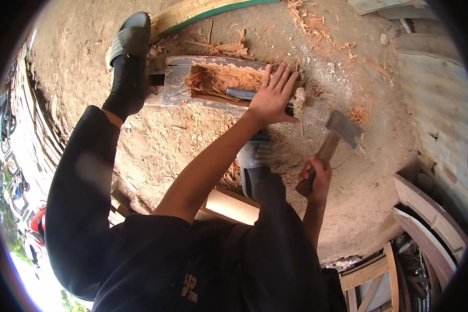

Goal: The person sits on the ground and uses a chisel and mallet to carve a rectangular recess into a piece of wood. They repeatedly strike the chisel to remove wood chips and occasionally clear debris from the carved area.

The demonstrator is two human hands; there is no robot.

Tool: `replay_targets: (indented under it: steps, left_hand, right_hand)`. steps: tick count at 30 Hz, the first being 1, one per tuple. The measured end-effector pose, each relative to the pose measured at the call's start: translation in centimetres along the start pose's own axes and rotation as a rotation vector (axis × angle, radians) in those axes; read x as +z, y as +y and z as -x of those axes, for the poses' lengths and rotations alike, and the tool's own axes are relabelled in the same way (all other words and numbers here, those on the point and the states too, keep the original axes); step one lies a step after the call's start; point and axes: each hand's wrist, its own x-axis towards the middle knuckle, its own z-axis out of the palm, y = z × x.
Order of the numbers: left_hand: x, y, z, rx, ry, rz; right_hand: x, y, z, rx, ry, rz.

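Hollowed wooden block [177, 89] lies partly under your spread left grip [273, 99]; wood-handled tool [329, 146], clenched in your right grip [318, 179].

I see left arm [216, 157] reaching forward and across to right. Left hand [272, 99] palm down, fingers fanned, thumb out to right. Right forearm [315, 216] short in view, pointing forward; right hand [320, 177] curled in tight grip, closer to torso than left.
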Motion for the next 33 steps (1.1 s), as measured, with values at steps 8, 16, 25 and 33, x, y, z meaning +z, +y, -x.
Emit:
replay_targets:
  steps: [8,16,25,33]
  left_hand:
    - [-0.1,0.3,-0.2,0.002,-0.043,-0.063]
    - [-0.1,-0.8,0.4,0.033,-0.028,-0.039]
    - [-0.1,-0.7,0.4,0.030,-0.029,-0.067]
    - [-1.3,-1.7,1.1,0.051,-0.030,-0.062]
  right_hand:
    - [1.5,3.1,-2.3,-0.257,0.078,0.128]
    - [1.6,0.8,0.2,0.077,-0.114,0.176]
    - [2.1,-0.7,-2.7,-0.243,0.190,-0.101]
    - [4.2,2.4,-0.5,0.075,-0.172,0.175]
